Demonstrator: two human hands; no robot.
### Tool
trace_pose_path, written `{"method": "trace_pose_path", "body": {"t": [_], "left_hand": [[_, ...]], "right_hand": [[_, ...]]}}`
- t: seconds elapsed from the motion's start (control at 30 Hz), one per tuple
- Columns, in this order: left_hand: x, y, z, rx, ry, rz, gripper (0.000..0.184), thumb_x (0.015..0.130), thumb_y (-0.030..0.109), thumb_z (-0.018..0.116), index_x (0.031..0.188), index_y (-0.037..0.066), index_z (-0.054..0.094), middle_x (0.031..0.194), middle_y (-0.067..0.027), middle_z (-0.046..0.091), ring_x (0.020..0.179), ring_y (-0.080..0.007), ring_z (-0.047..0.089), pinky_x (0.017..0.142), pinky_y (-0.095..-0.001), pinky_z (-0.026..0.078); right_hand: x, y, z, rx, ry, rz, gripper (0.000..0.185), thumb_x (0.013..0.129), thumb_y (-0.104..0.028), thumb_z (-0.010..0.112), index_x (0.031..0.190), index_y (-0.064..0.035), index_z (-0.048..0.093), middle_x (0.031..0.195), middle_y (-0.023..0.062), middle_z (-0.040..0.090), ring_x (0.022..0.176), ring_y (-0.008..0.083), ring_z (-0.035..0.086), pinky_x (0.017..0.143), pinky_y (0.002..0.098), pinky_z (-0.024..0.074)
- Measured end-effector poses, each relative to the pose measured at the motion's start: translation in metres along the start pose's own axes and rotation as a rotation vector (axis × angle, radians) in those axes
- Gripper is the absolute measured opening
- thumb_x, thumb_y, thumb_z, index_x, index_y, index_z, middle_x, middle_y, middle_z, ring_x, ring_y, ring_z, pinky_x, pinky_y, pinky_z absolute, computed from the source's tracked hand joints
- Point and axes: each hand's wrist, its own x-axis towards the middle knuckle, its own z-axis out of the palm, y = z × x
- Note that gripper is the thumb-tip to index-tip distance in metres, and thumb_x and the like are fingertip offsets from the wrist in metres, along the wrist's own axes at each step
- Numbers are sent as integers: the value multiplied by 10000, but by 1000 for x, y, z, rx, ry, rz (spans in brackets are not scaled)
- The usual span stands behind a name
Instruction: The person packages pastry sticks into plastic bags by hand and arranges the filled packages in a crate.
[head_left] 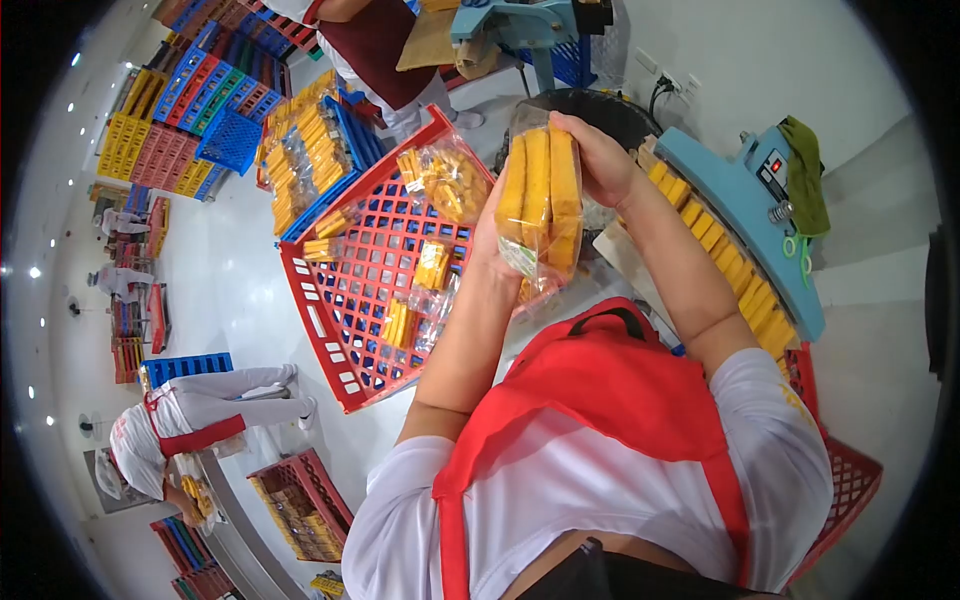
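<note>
Both my hands hold a clear plastic bag of yellow sticks (538,195), raised in front of me. My left hand (490,238) is wrapped along the bag's left side and lower end, with its fingers mostly hidden behind it. At the upper right, my right hand (597,160) grips the bag's edge, thumb toward its top. The sticks lie side by side inside, and a pale label shows through near the bottom. Just left of my left hand is a red plastic crate (340,350) containing several smaller bags of yellow pieces (452,185).
At my right stands a blue-green sealing machine (735,210) with a row of yellow sticks (725,255) alongside. A black bin (620,120) is behind the bag. Blue crates (350,150) with packed bags stand beyond the red crate. Two co-workers (170,425) are in view.
</note>
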Motion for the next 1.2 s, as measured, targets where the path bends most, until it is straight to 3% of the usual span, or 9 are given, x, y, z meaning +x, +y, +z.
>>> {"method": "trace_pose_path", "body": {"t": [0.2,0.3,0.43,0.53,0.77,0.83,0.93,0.97,1.2], "left_hand": [[2,1,4,-4,-39,-36,472,826,423,432,1105,45,477,931,-178,560,758,-289,577,577,-365,508],[-7,2,-4,-92,-206,-322,477,853,393,398,1164,34,443,1058,-223,530,895,-354,563,699,-448,498],[-33,-10,-51,-164,-228,-413,491,878,355,368,1228,11,371,1190,-238,434,1062,-320,481,885,-414,402],[-45,-20,-86,-216,-292,-500,514,879,371,359,1253,19,338,1243,-201,397,1118,-306,433,923,-415,361],[-113,-34,-247,-29,78,-95,609,847,506,347,1244,45,354,1256,-142,396,1138,-272,410,937,-404,345],[-179,-73,-367,6,930,112,490,814,406,491,1220,150,390,1195,-118,426,1019,-256,466,840,-403,401],[-298,-113,-415,-204,1481,274,527,833,348,475,1292,169,285,1291,-132,322,1123,-279,381,863,-401,369],[-329,-127,-420,-287,1633,310,494,792,317,551,1202,94,390,1194,-122,423,969,-247,462,730,-372,417],[-390,-197,-377,-275,1641,316,314,773,288,551,1017,107,476,899,-49,473,785,-168,465,665,-348,419]], "right_hand": [[-2,-6,-12,59,10,-27,404,883,-356,383,1028,-6,522,1001,93,572,941,171,541,845,289,409],[-2,-22,-31,40,-38,-218,359,868,-320,432,1016,-7,525,1008,85,563,965,168,522,873,289,388],[-33,-53,-18,-930,-29,-112,198,794,-214,572,780,-18,603,769,4,576,732,70,495,663,215,385],[-38,-36,-15,-966,-124,17,159,769,-185,599,717,-34,600,691,-11,557,651,61,478,607,210,378],[-33,73,42,-746,-144,410,116,750,-122,610,676,-37,581,635,-8,551,552,56,478,512,207,387],[-26,130,32,-717,-237,496,147,756,-137,610,671,-21,579,628,1,555,550,57,484,495,215,387],[-16,177,44,-710,-141,544,171,769,-148,596,663,-15,574,605,22,554,543,72,492,503,206,388],[-7,186,44,-710,-170,558,171,769,-148,596,663,-15,574,605,22,554,543,72,492,503,206,388],[68,235,4,-269,182,531,172,813,-137,549,931,-13,534,852,86,567,746,170,563,680,277,449]]}}
